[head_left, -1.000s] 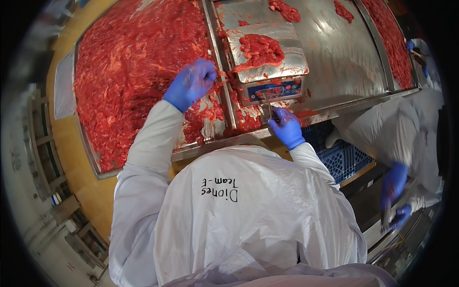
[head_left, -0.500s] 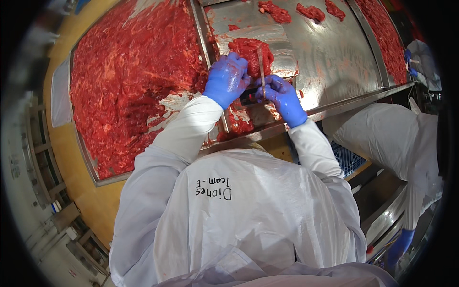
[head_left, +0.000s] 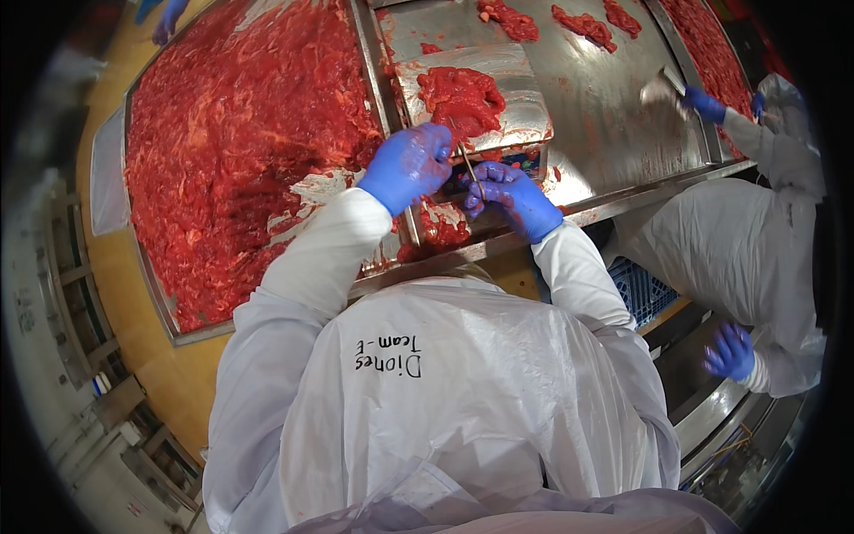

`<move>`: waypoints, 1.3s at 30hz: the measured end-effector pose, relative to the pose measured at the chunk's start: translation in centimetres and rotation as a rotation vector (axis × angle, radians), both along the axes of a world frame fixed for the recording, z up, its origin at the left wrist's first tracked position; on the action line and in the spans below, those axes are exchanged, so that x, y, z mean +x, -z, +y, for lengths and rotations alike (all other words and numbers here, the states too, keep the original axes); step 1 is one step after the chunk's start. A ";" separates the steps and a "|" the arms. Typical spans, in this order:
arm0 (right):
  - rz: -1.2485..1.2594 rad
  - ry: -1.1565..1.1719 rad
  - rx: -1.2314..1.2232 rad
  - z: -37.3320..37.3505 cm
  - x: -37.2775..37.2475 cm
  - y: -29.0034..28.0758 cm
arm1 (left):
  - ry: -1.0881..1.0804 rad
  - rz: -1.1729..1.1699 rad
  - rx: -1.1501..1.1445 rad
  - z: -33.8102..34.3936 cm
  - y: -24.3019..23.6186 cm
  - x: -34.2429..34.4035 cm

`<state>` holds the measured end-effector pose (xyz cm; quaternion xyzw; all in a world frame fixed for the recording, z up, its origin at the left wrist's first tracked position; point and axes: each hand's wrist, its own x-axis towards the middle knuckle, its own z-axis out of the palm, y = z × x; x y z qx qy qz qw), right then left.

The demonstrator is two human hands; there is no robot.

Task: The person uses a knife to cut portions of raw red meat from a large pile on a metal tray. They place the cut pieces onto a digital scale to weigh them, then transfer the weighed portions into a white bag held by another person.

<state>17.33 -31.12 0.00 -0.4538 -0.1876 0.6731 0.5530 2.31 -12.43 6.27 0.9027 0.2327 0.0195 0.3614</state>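
Observation:
My blue-gloved left hand point(head_left: 408, 166) is closed at the near left corner of a steel-topped scale point(head_left: 525, 125); what its fingers hold, if anything, is hidden. My right hand point(head_left: 511, 198) grips a thin metal tool point(head_left: 471, 169), whose tip points up toward the red meat point(head_left: 458, 93) lying on the scale plate. The scale's display below the plate is partly hidden by my hands. Left of the scale is a large tray point(head_left: 242, 133) heaped with raw meat. Smears and scraps of meat point(head_left: 445, 222) lie just below my hands.
Meat pieces point(head_left: 583, 27) sit on the steel surface point(head_left: 614, 125) behind the scale; another meat-filled tray point(head_left: 712, 62) is beyond. Co-workers point(head_left: 756, 249) stand right, one gloved hand point(head_left: 707, 104) holding a metal tool. Another hand point(head_left: 167, 20) is top left. A blue crate point(head_left: 649, 294) sits below.
My left hand moved from over the tray to the scale, then slightly toward me, as did my right. Pieces appeared behind the scale. A co-worker's hand with a tool came over the right surface.

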 end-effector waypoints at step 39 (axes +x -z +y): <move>-0.328 0.021 -0.012 -4.2 4.7 -1.4 | 0.096 -0.190 0.358 0.4 2.4 -0.1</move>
